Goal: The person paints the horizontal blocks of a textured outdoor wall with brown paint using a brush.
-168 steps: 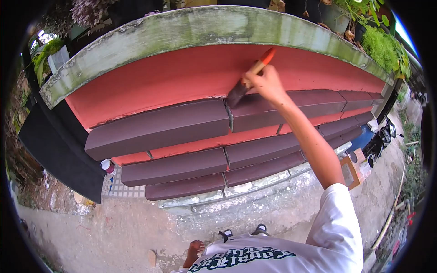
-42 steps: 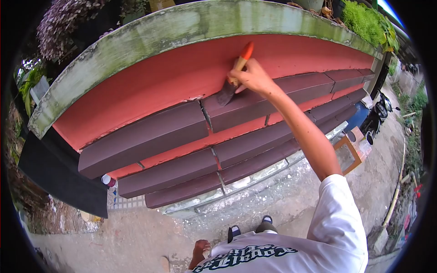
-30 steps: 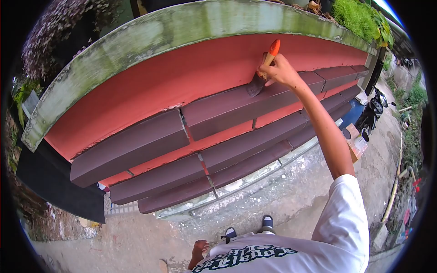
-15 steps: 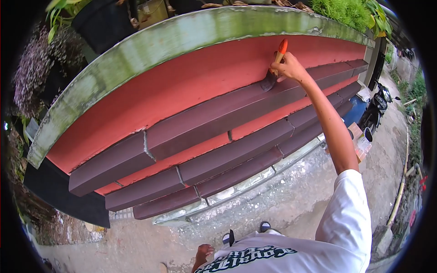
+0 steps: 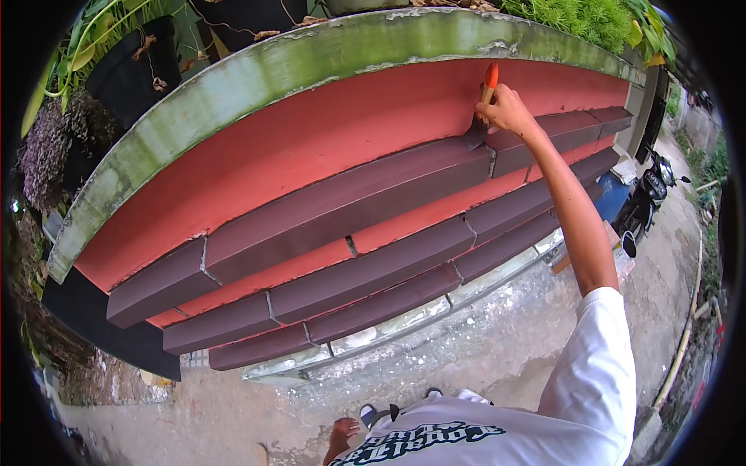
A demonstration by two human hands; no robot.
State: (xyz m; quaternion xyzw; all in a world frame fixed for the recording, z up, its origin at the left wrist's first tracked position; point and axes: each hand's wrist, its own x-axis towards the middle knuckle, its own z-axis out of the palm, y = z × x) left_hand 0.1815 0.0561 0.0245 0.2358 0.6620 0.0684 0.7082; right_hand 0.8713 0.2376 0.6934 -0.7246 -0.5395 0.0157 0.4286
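Observation:
My right hand is closed around a paintbrush with a wooden, orange-tipped handle. The handle points up and the dark bristles touch the top of the upper dark brown ledge, where it meets the red wall. Just right of the bristles, a grey vertical joint divides this ledge. My left hand hangs low by my body, away from the wall, its fingers loosely bent and nothing visible in them.
Above the red wall runs a mossy, pale coping carrying potted plants. Two lower brown ledges project beneath. To the right are a blue container, a dark bucket and a parked motorcycle on concrete ground.
My view has shifted right along the wall. The brush has moved right along the upper ledge and now sits close to a joint. My left hand still hangs low.

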